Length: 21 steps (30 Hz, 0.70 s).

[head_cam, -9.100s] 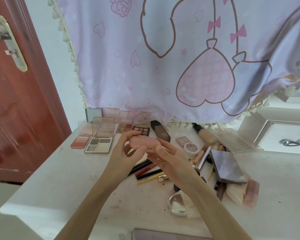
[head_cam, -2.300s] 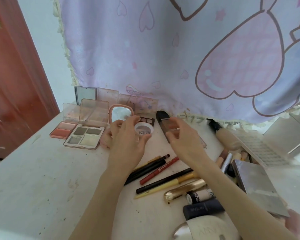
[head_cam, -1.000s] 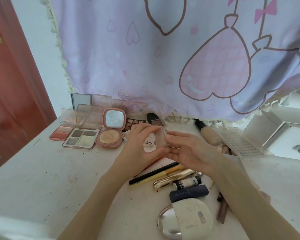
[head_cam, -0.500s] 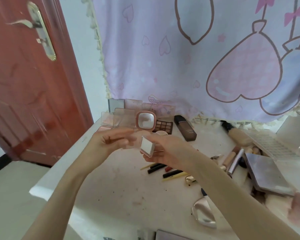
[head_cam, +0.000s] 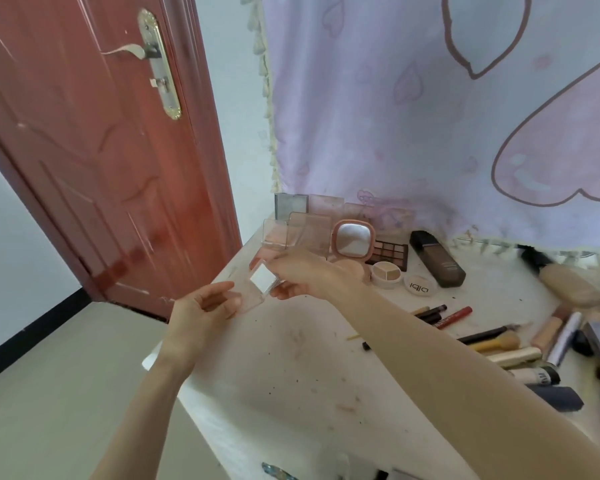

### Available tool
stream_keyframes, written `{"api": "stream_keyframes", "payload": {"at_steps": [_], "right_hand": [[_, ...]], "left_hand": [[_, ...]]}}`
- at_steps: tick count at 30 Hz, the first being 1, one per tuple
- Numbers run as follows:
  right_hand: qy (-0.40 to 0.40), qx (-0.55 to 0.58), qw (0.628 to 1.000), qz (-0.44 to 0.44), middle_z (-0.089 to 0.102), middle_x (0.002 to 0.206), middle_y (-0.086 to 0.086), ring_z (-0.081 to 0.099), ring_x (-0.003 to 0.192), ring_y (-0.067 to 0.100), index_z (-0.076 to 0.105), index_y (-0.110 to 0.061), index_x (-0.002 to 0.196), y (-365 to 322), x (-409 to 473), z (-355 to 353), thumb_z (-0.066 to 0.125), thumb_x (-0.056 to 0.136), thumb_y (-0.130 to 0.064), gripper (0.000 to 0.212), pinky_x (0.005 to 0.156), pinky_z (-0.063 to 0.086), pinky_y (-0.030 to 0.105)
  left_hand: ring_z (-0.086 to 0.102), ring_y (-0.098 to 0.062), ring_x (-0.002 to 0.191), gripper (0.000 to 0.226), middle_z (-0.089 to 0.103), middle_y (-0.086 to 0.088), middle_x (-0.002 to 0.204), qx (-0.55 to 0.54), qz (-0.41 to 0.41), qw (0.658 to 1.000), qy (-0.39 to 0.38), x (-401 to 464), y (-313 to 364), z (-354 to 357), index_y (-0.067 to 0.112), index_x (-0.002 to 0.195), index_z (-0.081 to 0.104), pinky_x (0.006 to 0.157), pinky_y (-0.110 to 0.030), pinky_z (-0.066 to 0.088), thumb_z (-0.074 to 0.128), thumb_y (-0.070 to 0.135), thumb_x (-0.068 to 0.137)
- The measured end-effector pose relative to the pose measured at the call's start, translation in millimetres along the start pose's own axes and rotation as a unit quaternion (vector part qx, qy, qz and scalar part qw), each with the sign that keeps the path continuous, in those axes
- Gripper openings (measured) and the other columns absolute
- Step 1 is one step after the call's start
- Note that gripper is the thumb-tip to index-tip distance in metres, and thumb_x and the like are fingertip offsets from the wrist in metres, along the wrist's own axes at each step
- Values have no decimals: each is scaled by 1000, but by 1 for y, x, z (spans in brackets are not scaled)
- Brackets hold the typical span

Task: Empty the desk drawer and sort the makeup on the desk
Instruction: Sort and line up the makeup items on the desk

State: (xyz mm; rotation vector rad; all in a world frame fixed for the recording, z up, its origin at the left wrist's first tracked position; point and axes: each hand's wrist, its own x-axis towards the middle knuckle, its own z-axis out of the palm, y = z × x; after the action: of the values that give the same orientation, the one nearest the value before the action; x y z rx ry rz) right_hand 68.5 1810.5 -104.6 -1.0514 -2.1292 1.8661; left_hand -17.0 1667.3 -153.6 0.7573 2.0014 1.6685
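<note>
A small clear plastic case (head_cam: 257, 289) with a white square panel is held above the worktop's (head_cam: 291, 368) ten o'clock corner, pinched by the right hand (head_cam: 312, 277) and by the curled fingers of the left hand (head_cam: 205, 311). At two o'clock from it, a round white lid (head_cam: 419, 285) lies printed "DIDI" beside an open concealer pot (head_cam: 386, 273).

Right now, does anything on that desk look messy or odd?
Yes. The white desk top is smudged and speckled with dark crumbs, and pencils and tubes lie jumbled at the right. A small round pot sits open beside its lid.
</note>
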Motion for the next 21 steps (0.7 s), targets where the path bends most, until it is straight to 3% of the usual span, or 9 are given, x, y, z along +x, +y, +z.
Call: {"api": "stream_keyframes", "payload": {"at_steps": [2, 5, 10, 13, 16, 18, 21], "right_hand": [[0, -34, 999, -14, 57, 78, 7, 49, 50, 16, 61, -3, 111, -1, 9, 7, 39, 94, -7, 28, 45, 45, 19], [10, -73, 997, -29, 54, 81, 15, 50, 51, 19, 57, -2, 97, -5, 23, 13, 40, 95, -7, 17, 48, 43, 24], [51, -122, 990, -46, 58, 75, 16, 53, 61, 26, 52, -6, 81, -6, 41, 12, 41, 93, -12, 18, 41, 36, 19], [62, -140, 986, -61, 46, 65, 8, 47, 69, 23, 49, -7, 73, -5, 48, 10, 42, 90, -9, 18, 47, 30, 23], [60, -74, 994, -50, 52, 63, 9, 50, 68, 23, 50, -7, 65, -1, 49, 11, 45, 84, -3, 20, 45, 30, 22], [36, -19, 998, -41, 57, 65, 11, 56, 60, 23, 53, -7, 70, 2, 42, 14, 49, 81, 3, 16, 42, 32, 19], [-14, 49, 998, -31, 64, 66, 8, 61, 55, 18, 59, -8, 85, 8, 30, 18, 56, 82, 4, 13, 42, 37, 16]], "left_hand": [[58, -5, 81, 40, 63, 9, 85, 82, 0, 996, 22, 1, -2, 1, 12, 114, 63, 76, -17, 42, 74, 13, 76], [55, -15, 90, 52, 58, 6, 88, 168, -4, 985, 39, 9, -3, 4, 12, 120, 60, 87, -25, 41, 78, 20, 72], [50, -24, 111, 56, 57, 3, 105, 282, 37, 958, 27, 25, -10, 6, 14, 125, 55, 101, -40, 37, 75, 28, 74], [55, -18, 97, 50, 59, 4, 105, 272, 62, 960, 15, 35, -12, -1, 16, 124, 55, 86, -26, 40, 72, 20, 77], [59, -7, 79, 47, 63, 7, 93, 178, 53, 983, 0, 45, -3, -14, 18, 120, 53, 72, -16, 43, 70, 6, 78], [61, -1, 76, 46, 65, 7, 90, 133, 41, 990, -7, 52, 4, -24, 19, 115, 52, 67, -11, 47, 69, 0, 78], [63, 3, 65, 35, 70, 13, 82, 202, 64, 977, -22, 62, 12, -33, 25, 102, 58, 69, -15, 50, 67, 0, 80]]}}
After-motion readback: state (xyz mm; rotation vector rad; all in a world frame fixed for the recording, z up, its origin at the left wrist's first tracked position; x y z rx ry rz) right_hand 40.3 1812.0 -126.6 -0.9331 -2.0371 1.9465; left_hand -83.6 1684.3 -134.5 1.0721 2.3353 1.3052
